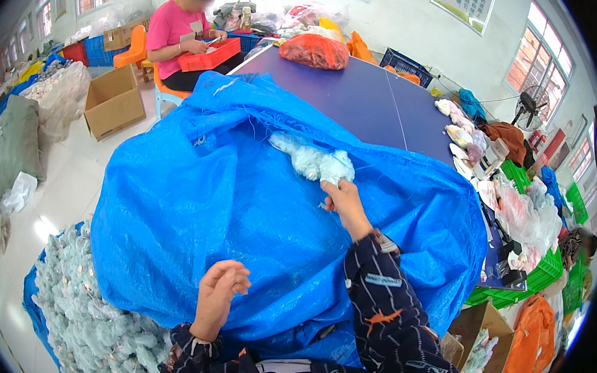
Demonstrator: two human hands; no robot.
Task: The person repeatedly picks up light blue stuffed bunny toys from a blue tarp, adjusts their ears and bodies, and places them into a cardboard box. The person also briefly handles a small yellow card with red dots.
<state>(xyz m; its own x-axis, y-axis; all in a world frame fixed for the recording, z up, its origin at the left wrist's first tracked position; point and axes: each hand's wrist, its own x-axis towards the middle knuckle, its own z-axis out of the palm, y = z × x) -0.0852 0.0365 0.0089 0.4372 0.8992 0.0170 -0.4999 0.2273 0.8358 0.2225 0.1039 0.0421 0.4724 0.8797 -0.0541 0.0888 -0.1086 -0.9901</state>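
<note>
A large blue woven plastic sack (180, 211) lies spread over the table before me. On it, near its far fold, rest a few fluffy pale blue-green plush pieces (310, 160) clumped together. My right hand (345, 202) pinches the near right end of this clump between thumb and fingers. Closer to me, my left hand (220, 293) hovers over the sack with its fingers loosely bent, and nothing shows in it. To the left, a big heap of similar plush pieces (89, 311) fills another blue sack on the floor.
Beyond the sack stretches a dark blue tabletop (369, 102) bearing a red bag (315, 51). A seated person (179, 40) handles a red tray (210, 55) at the far left. A cardboard box (114, 103) stands on the floor. Green crates (547, 271) and plastic bags line the right.
</note>
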